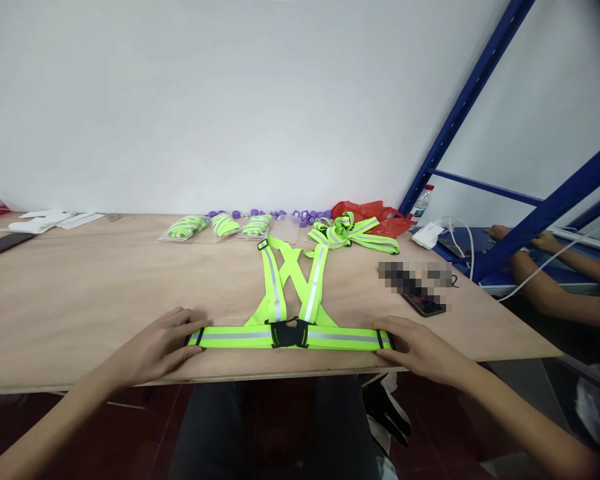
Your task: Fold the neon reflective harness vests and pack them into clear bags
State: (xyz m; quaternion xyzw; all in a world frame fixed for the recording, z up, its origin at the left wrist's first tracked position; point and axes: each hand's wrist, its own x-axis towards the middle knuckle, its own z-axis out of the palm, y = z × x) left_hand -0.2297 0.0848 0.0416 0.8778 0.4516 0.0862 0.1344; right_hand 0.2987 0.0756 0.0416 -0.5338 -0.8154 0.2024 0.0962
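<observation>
A neon-yellow reflective strap vest (293, 293) lies flat on the plywood table (80, 293), its waist belt along the near edge with a black buckle (289, 332) in the middle. My left hand (167, 343) rests on the belt's left end, fingers pressed together on it. My right hand (415, 347) rests on the belt's right end the same way. The two shoulder straps run away from me and cross.
At the back lie three bagged vests (220, 227), a loose bundled vest (353, 233), purple small parts (280, 215), a red plastic bag (380, 217) and white papers (50, 220). A phone (423, 303) lies right of the vest. Another person's arms (545, 280) reach past blue shelving (530, 227).
</observation>
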